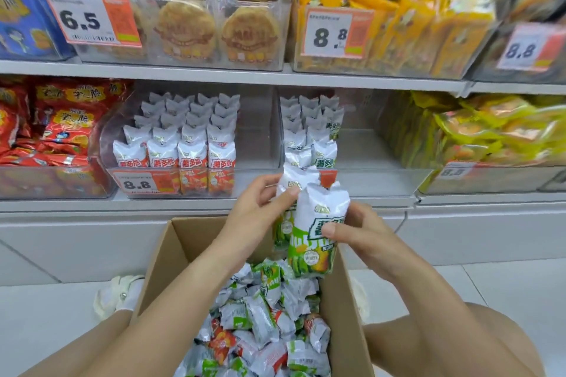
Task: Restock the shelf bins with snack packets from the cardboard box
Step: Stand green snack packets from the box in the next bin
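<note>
Upper shelf: round cakes in clear wrap point(186, 29), yellow packs point(407, 30), blue box point(21, 15) far left. Price tags: 6.5 point(92, 18), 8.8 point(335, 32) (a third is blurred). White sandal point(118, 295) on tiled floor point(39, 324).

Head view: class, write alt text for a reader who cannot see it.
Two hands, left hand and right hand, hold upright green-and-white snack packets above an open cardboard box of loose packets, before a half-filled clear shelf bin. Neighbouring bins hold other snacks behind price tags.
</note>
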A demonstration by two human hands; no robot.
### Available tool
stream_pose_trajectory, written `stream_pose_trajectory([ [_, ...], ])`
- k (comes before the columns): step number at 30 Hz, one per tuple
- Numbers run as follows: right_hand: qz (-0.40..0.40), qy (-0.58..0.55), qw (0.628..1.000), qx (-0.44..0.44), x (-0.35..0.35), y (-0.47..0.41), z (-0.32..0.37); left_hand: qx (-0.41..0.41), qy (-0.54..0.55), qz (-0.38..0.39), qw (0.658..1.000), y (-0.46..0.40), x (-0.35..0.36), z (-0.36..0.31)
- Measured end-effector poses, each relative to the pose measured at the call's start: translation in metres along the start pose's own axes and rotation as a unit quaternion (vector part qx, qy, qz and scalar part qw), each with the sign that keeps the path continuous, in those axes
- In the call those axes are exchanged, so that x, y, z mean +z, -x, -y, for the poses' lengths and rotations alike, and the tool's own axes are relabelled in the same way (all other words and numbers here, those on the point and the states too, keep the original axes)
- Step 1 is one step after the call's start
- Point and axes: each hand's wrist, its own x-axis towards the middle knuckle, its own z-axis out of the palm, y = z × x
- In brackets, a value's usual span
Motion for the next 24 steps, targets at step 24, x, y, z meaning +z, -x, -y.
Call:
stream_pose_trajectory([
  [24, -0.137, 0.061, 0.988, 0.021, -0.182, -0.159, 0.01, 0.021, -0.548, -0.131, 0.826, -0.155, 0.003, 0.03],
])
